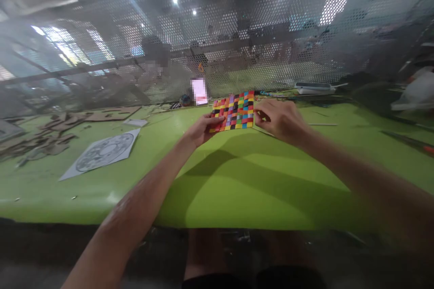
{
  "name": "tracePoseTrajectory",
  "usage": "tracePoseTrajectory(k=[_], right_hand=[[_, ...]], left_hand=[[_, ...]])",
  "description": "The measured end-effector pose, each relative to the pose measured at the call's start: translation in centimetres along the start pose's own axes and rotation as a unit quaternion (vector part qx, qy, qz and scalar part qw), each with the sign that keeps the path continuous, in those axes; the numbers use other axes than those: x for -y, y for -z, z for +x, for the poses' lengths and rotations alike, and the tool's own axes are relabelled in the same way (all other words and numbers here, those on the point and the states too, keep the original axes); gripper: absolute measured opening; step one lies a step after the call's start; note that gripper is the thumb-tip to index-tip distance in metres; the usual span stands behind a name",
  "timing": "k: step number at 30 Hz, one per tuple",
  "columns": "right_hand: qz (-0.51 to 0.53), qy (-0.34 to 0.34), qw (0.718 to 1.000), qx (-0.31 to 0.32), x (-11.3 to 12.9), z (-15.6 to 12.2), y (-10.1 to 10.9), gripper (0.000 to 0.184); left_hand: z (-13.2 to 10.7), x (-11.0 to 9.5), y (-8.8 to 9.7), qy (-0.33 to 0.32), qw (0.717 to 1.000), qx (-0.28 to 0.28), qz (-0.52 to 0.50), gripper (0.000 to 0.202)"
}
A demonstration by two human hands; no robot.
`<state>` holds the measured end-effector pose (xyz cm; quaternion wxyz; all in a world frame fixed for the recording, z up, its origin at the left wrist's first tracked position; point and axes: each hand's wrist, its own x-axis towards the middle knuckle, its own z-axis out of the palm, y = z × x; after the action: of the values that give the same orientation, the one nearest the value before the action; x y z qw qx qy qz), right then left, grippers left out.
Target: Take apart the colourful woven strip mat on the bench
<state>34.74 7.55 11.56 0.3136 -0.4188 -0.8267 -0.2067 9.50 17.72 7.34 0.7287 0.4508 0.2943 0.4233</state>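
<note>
On the green table (237,189), a printed sheet (103,152) lies at nine o'clock, well left of the arms. Farther out, the left hand (203,128) pinches the chequered mat (235,110) at its eight o'clock corner. The right hand (280,119) curls against its three o'clock edge, though whether it grips cannot be told. A perforated screen (271,45) stands beyond at twelve o'clock.

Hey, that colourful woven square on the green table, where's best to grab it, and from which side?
Probably its left and right edges, one hand from each side. The woven square lies flat and thin on the green table, so only its borders offer a pinch. The left hand meets its near left corner, the right hand its right edge.
</note>
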Motion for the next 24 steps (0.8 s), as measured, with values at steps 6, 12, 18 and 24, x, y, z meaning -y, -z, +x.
tracePoseTrajectory(k=[6, 12, 18, 24], right_hand=[[0.105, -0.117, 0.978, -0.139, -0.8, -0.4, -2.0, 0.02], [0.457, -0.277, 0.838, -0.111, -0.7, -0.3, -3.8, 0.033], [0.534, -0.323, 0.775, -0.101, -0.7, -0.1, -3.9, 0.036], [0.392, -0.223, 0.889, -0.077, -2.0, -0.4, -2.7, 0.032]], left_hand=[[-1.1, 0.6, -2.5, -0.032, 0.999, -0.006, -0.041, 0.022], [-1.7, 0.9, -3.4, -0.069, 0.996, 0.025, -0.059, 0.036], [-1.5, 0.8, -2.7, -0.083, 0.995, 0.03, -0.052, 0.043], [-1.1, 0.6, -1.8, -0.078, 0.997, 0.022, 0.001, 0.049]])
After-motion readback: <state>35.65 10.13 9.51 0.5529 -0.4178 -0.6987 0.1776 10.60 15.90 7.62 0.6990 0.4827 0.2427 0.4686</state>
